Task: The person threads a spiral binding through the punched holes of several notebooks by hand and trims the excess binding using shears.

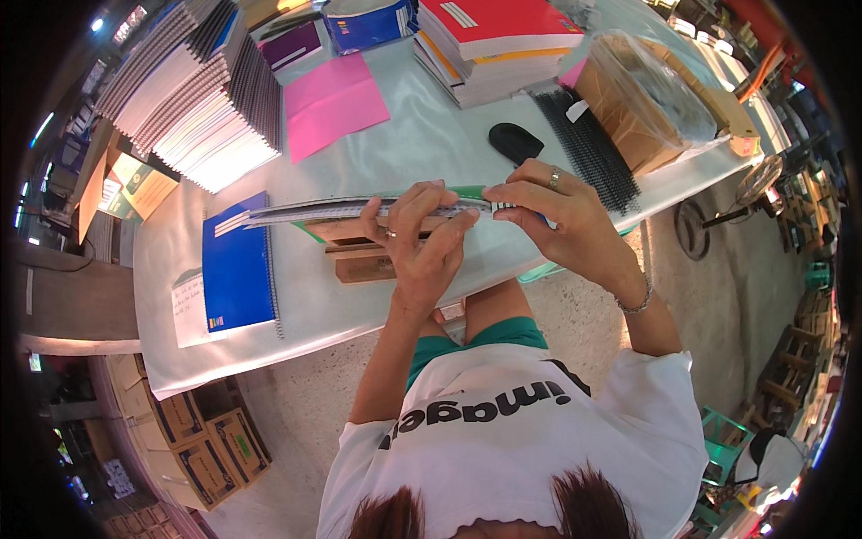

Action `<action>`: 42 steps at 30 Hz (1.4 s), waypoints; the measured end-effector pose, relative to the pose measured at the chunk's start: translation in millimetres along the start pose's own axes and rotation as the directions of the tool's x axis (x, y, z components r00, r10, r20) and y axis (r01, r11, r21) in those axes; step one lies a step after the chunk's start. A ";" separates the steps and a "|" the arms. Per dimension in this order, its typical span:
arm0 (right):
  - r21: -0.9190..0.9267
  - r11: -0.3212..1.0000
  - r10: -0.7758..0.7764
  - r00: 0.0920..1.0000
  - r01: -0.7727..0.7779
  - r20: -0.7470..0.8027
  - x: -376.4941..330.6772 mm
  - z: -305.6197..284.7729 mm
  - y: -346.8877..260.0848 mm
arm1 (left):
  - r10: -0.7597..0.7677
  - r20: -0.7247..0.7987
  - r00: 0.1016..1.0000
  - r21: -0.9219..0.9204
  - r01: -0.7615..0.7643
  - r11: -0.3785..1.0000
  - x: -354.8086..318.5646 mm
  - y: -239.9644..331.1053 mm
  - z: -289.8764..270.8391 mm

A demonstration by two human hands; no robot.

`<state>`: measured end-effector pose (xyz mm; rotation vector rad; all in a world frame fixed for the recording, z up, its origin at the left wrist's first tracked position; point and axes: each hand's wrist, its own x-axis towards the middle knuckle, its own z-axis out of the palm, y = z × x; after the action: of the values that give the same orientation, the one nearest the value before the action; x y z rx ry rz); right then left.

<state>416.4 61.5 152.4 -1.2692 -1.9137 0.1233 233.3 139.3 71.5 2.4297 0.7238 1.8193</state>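
A thin notebook (350, 208) with a partly green cover is held up almost edge-on, over small wooden blocks (364, 260) at the table's near edge. My left hand (417, 229) is closed around its middle, thumb on the near side and fingers over the top. With thumb and fingers, my right hand (548, 211) pinches its right end, where white stripes show. A blue spiral notebook (238, 265) lies flat to the left, partly over a handwritten paper (189, 310). Beyond my right hand are a black oval object (515, 142) and a pile of black binding coils (588, 148).
Tall stacks of spiral notebooks (193, 99) stand at the far left of the white-covered table (404, 144). A pink sheet (332, 103), a stack of red-covered books (503, 36) and a plastic-lined cardboard box (642, 103) are farther back. Cartons (202, 440) sit below left; a fan (700, 220) stands right.
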 end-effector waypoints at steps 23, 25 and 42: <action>0.013 0.993 -0.115 0.991 0.114 0.068 13.3 -6.1 7.7 | -0.056 0.104 0.993 -0.053 0.061 0.997 17.3 0.9 -7.5; 0.034 0.991 -0.131 0.990 0.130 0.042 17.2 -6.6 8.7 | -0.100 0.153 0.983 -0.044 0.108 0.993 25.7 1.5 -10.4; 0.074 0.997 0.019 0.999 -0.015 -0.044 37.0 -5.5 23.7 | -0.103 0.374 0.922 0.136 0.055 0.989 68.3 -4.7 2.1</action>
<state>431.5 101.1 165.7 -1.2293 -1.8444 0.1718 248.0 169.5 131.1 2.6678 0.9007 1.2481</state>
